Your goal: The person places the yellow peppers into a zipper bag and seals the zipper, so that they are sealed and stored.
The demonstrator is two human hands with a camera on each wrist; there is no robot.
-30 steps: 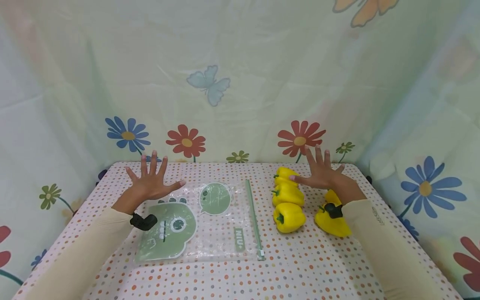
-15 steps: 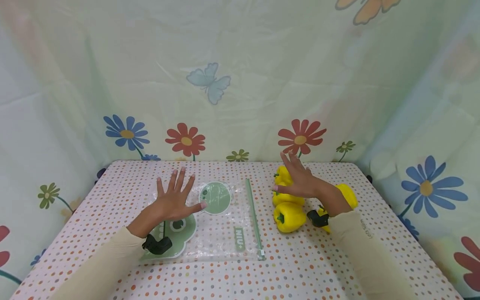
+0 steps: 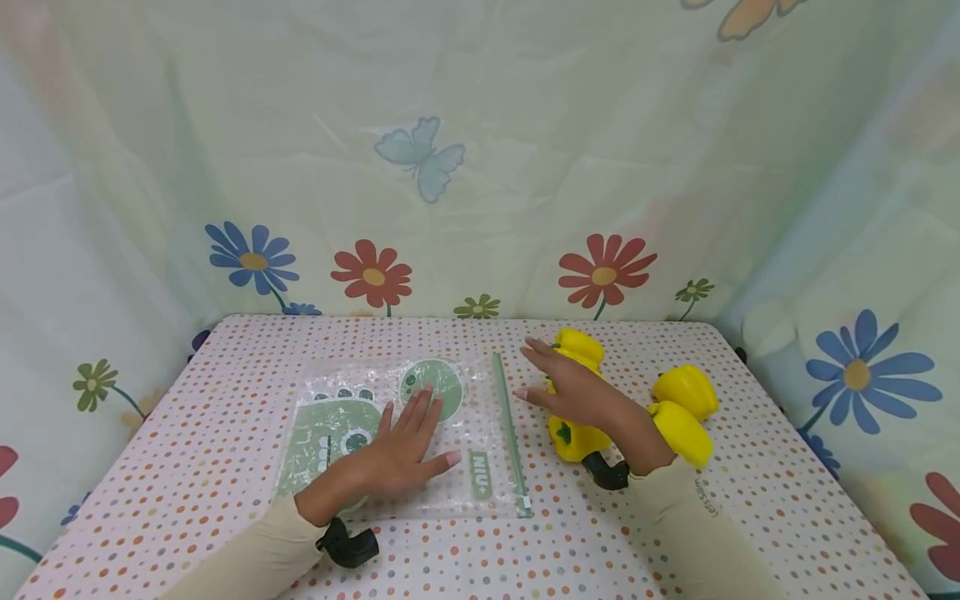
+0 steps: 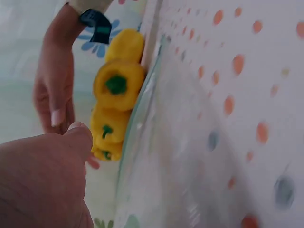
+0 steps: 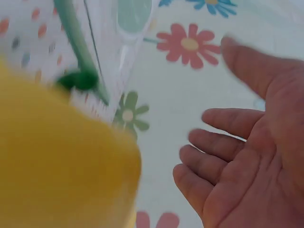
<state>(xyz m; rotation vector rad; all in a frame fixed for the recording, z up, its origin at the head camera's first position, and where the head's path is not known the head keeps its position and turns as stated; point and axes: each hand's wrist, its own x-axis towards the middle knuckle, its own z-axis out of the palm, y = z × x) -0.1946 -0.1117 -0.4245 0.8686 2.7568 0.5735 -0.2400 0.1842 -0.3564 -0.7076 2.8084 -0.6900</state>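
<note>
A clear zip bag [image 3: 442,492] with green cartoon prints lies flat on the dotted cloth, its green slider edge [image 3: 510,433] facing right. Over the middle of the bag is my left hand [image 3: 397,458], fingers extended and thumb out to the right. My right hand [image 3: 581,392] hovers over a column of yellow bell peppers [image 3: 577,437], partly covering them, with its fingers pointing left toward the bag's zip. In the right wrist view the right palm [image 5: 251,175] holds nothing, and a yellow pepper [image 5: 61,161] looms close beside it.
Two more yellow peppers [image 3: 686,392] lie right of the column, near my right wrist. The dotted table [image 3: 465,558] is enclosed at the back and sides by a flower-print curtain [image 3: 480,208]. Each wrist wears a black camera mount [image 3: 348,546].
Both hands have come down from their raised, spread pose. The left moved right and nearer over the bag; the right moved left across the pepper column. Bag and peppers stay put.
</note>
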